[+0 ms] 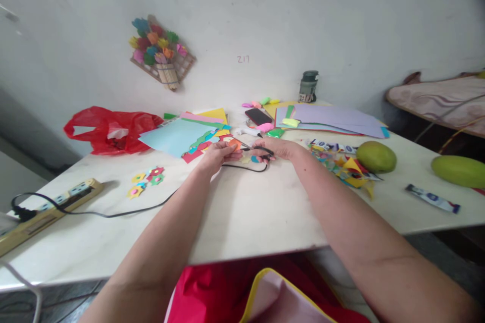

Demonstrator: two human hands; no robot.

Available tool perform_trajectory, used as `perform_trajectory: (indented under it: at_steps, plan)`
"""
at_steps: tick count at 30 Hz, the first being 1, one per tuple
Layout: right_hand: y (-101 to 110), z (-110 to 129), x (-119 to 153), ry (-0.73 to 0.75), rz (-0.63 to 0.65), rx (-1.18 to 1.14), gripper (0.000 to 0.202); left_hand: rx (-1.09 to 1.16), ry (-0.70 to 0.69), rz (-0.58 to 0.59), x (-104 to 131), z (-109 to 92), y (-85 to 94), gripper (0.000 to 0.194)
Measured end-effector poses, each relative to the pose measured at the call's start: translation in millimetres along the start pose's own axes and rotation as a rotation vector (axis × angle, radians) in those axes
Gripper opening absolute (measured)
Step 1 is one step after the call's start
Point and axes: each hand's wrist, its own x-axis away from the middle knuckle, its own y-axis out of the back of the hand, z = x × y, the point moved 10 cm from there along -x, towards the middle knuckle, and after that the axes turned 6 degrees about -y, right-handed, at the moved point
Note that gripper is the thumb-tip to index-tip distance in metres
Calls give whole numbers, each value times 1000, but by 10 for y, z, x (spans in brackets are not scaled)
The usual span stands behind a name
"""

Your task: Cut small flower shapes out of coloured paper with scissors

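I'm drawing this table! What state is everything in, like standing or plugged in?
Orange paper piece: pinched in left hand
Black-handled metal scissors: in right hand, blade opening unclear
Black rectangular phone: lying flat, screen dark
Dark green cylindrical bottle: upright, lidded
Long cream power strip: black plug inserted
Red plastic bag: crumpled
Colourful paper scraps: heaped loosely

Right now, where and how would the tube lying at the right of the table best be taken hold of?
The tube is probably best pinched across its middle, from above and the near side: it is long and slim, lies flat, slanting left to right, and green fruit sits behind its left end.
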Motion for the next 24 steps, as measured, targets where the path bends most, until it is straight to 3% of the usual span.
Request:
perform_trajectory:
  at_steps: [24]
  plan:
    - [-5, -29, -36, 32, 15, 20, 23, -8, 19, 5, 2, 27, 15, 21]
